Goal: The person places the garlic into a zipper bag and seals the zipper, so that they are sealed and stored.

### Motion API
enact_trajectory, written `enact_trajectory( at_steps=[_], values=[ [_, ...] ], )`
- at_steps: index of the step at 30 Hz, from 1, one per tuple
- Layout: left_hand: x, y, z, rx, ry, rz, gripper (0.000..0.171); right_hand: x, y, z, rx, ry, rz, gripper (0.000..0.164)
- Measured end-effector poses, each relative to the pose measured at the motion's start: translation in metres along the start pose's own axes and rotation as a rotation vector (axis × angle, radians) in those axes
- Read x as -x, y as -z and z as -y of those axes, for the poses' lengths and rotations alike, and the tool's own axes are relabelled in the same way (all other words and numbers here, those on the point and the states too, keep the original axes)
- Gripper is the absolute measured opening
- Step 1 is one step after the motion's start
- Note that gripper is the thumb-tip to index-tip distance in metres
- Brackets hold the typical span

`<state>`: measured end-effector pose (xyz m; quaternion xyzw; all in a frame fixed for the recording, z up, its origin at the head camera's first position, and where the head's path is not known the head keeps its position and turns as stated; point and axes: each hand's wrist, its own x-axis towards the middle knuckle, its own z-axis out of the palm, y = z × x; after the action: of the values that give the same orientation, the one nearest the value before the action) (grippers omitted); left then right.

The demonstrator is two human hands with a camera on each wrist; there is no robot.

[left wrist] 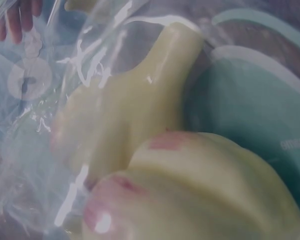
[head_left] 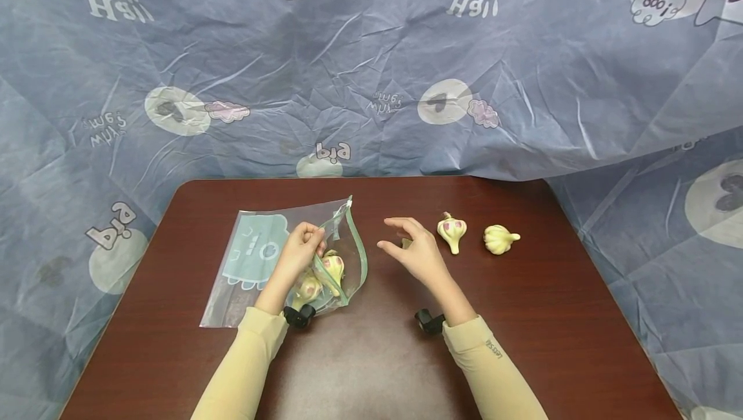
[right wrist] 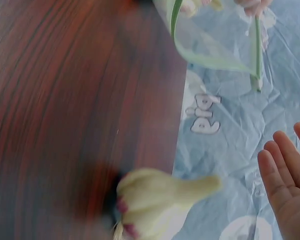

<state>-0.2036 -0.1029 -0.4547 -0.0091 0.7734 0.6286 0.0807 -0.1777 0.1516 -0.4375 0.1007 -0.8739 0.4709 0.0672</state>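
Note:
My left hand [head_left: 300,249] pinches the green zip edge of a clear zip bag [head_left: 358,239], whose mouth gapes toward the right. Inside it lie garlic bulbs [head_left: 333,266] with pink patches, seen close through the plastic in the left wrist view. Across from the mouth, my right hand [head_left: 419,253] hovers with thumb and fingers spread. A small yellowish bit shows between them in the head view. The right wrist view has straight fingers [right wrist: 292,175] apart from a large garlic bulb [right wrist: 152,200], its stem pointing right in that view.
Right of my right hand, two more garlic bulbs lie on the brown table, a pink-marked one [head_left: 451,231] and a plain one [head_left: 500,239]. The bag's flat left part carries a blue cartoon print [head_left: 252,249]. A patterned blue sheet [head_left: 371,84] hangs behind the table.

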Motion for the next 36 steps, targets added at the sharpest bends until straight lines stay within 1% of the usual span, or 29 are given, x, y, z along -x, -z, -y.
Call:
enact_trajectory(
  at_steps=[3,6,10,13,18,20,22,26,28,31,36],
  values=[
    [0.007,0.001,-0.013,0.007,0.003,0.017,0.014,0.000,0.008,-0.005,0.010,-0.030,-0.023,0.046],
    [0.014,0.002,-0.023,0.004,-0.009,0.020,0.013,0.001,0.017,-0.012,0.014,-0.073,-0.047,0.047],
    [0.016,0.002,-0.026,0.012,-0.004,0.020,0.013,0.001,0.028,-0.022,-0.035,-0.129,-0.047,0.049],
    [0.016,0.003,-0.026,0.018,-0.004,0.024,0.013,0.000,0.033,-0.031,-0.060,-0.159,-0.025,0.054],
    [0.016,0.003,-0.026,0.010,-0.012,0.023,0.012,0.000,0.035,-0.047,-0.034,-0.209,0.044,0.067],
    [0.013,0.003,-0.024,0.006,-0.007,0.020,0.012,0.000,0.035,-0.052,-0.021,-0.223,0.068,0.072],
    [0.009,0.003,-0.017,0.000,0.000,0.022,0.013,0.000,0.034,-0.056,-0.020,-0.232,0.082,0.076],
    [-0.001,0.003,0.000,0.004,0.008,0.014,0.015,-0.001,0.030,-0.063,-0.029,-0.228,0.099,0.082],
    [-0.004,0.002,0.004,0.008,0.002,0.002,0.015,-0.002,0.027,-0.067,-0.017,-0.214,0.106,0.084],
    [-0.004,0.002,0.007,0.001,-0.013,-0.010,0.016,-0.004,0.024,-0.073,0.032,-0.204,0.111,0.085],
    [-0.002,0.002,0.007,-0.004,-0.034,-0.023,0.015,-0.006,0.019,-0.081,0.086,-0.185,0.111,0.085]
  ],
)
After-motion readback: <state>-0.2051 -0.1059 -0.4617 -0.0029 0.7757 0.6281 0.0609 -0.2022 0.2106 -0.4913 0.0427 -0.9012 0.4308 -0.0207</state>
